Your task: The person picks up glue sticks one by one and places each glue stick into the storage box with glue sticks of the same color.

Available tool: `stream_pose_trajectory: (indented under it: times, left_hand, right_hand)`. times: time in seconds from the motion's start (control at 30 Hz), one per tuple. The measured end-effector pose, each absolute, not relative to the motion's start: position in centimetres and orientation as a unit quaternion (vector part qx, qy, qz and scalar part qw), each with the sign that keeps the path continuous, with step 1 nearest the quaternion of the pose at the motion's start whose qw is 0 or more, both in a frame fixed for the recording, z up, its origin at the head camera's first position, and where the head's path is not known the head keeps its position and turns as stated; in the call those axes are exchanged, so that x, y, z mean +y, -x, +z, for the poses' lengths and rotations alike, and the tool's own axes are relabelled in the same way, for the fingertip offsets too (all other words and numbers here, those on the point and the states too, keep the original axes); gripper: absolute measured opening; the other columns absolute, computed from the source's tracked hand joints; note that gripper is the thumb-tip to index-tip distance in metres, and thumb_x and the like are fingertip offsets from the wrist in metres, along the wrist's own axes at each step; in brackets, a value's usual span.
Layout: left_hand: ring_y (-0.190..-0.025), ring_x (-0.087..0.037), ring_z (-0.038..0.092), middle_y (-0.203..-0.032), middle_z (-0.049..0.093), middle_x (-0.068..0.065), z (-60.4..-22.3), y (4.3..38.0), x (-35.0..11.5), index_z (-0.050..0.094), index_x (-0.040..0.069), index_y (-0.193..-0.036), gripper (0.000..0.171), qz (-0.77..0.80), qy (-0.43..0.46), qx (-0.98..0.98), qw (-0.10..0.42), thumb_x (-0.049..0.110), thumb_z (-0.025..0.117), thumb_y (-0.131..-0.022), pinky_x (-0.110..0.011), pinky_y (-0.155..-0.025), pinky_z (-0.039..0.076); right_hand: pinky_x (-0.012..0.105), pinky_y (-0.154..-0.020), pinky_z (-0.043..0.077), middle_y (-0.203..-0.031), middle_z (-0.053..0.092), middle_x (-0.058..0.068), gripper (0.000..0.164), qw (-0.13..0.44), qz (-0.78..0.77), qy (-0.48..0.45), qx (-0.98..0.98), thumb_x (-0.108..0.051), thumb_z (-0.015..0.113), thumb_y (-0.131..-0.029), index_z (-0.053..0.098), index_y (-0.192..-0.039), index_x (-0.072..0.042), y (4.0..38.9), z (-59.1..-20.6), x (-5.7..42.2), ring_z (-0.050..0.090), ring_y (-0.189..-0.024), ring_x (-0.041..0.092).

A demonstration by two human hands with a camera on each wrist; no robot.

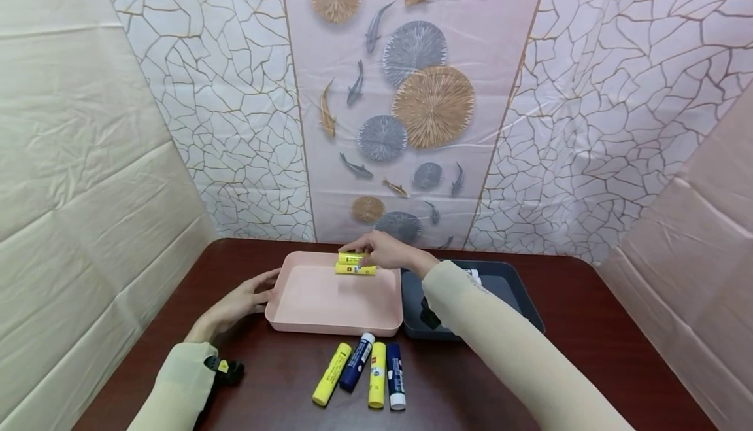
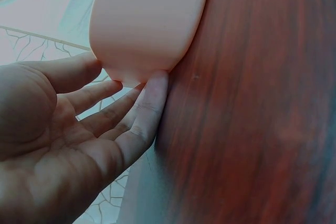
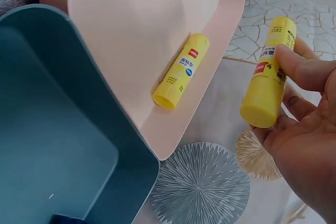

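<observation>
Gently lower yellow glue stick [image 3: 266,74], pinched in right hand [image 3: 310,135] between thumb and fingers at far side of pink tray [image 1: 317,293]; lay beside second yellow stick [image 3: 181,72] inside, avoiding knocks. Steady tray with left hand [image 2: 79,150], loosely spread, touching outer wall, gripping nothing.

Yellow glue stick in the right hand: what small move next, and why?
I'd probably lower the held glue stick into the pink tray: the right hand holds it raised, a matching yellow stick lies inside, and the left hand touches the tray.
</observation>
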State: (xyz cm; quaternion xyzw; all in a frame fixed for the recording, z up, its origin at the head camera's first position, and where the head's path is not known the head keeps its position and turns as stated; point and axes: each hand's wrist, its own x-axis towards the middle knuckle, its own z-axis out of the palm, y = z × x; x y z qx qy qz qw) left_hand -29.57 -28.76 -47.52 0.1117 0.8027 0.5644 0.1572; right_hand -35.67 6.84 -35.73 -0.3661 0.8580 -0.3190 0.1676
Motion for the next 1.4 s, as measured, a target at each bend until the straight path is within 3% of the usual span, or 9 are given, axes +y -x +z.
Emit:
stream_pose_trajectory:
  times: [0.3, 0.6, 0.87, 1.0, 1.2, 1.3, 1.4]
  left_hand:
    - [-0.139, -0.04, 0.048, -0.163, 0.03, -0.026, -47.5, 29.5, -28.8, 0.021, 0.006, -0.166, 0.063, 0.564, -0.105, 0.805, 0.153, 0.017, 0.051, -0.111, -0.051, -0.105, 0.05]
    - [-0.138, -0.039, 0.049, -0.163, 0.031, -0.025, -47.4, 29.6, -28.7, 0.022, 0.007, -0.166, 0.063, 0.561, -0.105, 0.806, 0.155, 0.017, 0.05, -0.111, -0.05, -0.104, 0.051]
    - [-0.136, -0.04, 0.05, -0.163, 0.031, -0.027, -47.1, 29.6, -28.7, 0.021, 0.006, -0.166, 0.063, 0.568, -0.112, 0.8, 0.158, 0.016, 0.05, -0.111, -0.049, -0.104, 0.051]
    - [-0.136, -0.041, 0.049, -0.163, 0.028, -0.027, -47.2, 29.6, -28.9, 0.02, 0.005, -0.166, 0.063, 0.573, -0.121, 0.795, 0.159, 0.016, 0.05, -0.111, -0.05, -0.105, 0.05]
    - [-0.137, -0.041, 0.049, -0.164, 0.028, -0.027, -47.2, 29.5, -28.9, 0.02, 0.004, -0.166, 0.064, 0.572, -0.122, 0.796, 0.158, 0.017, 0.051, -0.111, -0.05, -0.105, 0.05]
    - [-0.137, -0.041, 0.049, -0.164, 0.028, -0.027, -47.2, 29.5, -28.9, 0.021, 0.004, -0.166, 0.064, 0.568, -0.121, 0.799, 0.157, 0.017, 0.051, -0.111, -0.05, -0.105, 0.05]
    - [-0.137, -0.041, 0.049, -0.164, 0.029, -0.027, -47.2, 29.5, -28.9, 0.021, 0.004, -0.166, 0.064, 0.567, -0.119, 0.8, 0.157, 0.016, 0.051, -0.111, -0.05, -0.104, 0.051]
  right_hand:
    - [0.028, -0.076, 0.045, -0.113, 0.068, 0.012, 0.046, 0.179, -0.32, 0.369, 0.854, 0.009, 0.068, -0.095, 0.067, -0.139, -0.005, 37.0, -36.6, 5.6, 0.053, -0.089, 0.025]
    - [0.033, -0.09, 0.054, -0.12, 0.071, 0.007, 0.047, 0.164, -0.276, 0.357, 0.878, 0.009, 0.072, -0.092, 0.072, -0.134, -0.012, 37.5, -37.6, 4.5, 0.062, -0.107, 0.019]
    - [0.029, -0.077, 0.05, -0.102, 0.072, 0.006, 0.049, 0.116, -0.206, 0.357, 0.904, 0.013, 0.071, -0.089, 0.076, -0.129, -0.015, 37.5, -39.2, 3.8, 0.058, -0.087, 0.017]
    - [0.028, -0.077, 0.049, -0.109, 0.072, 0.005, 0.051, 0.127, -0.186, 0.35, 0.909, 0.013, 0.067, -0.092, 0.074, -0.132, -0.017, 37.1, -40.0, 3.6, 0.058, -0.091, 0.018]
    - [0.034, -0.088, 0.05, -0.124, 0.067, 0.001, 0.051, 0.137, -0.139, 0.322, 0.927, 0.006, 0.063, -0.098, 0.072, -0.136, -0.028, 36.3, -40.7, 3.5, 0.059, -0.106, 0.017]
    - [0.037, -0.1, 0.05, -0.138, 0.063, -0.003, 0.05, 0.136, -0.115, 0.308, 0.935, 0.001, 0.062, -0.1, 0.07, -0.137, -0.032, 35.9, -40.9, 3.4, 0.057, -0.123, 0.015]
    - [0.04, -0.109, 0.046, -0.145, 0.06, -0.003, 0.049, 0.13, -0.102, 0.315, 0.935, 0.001, 0.062, -0.101, 0.069, -0.138, -0.03, 35.7, -41.1, 3.3, 0.052, -0.136, 0.018]
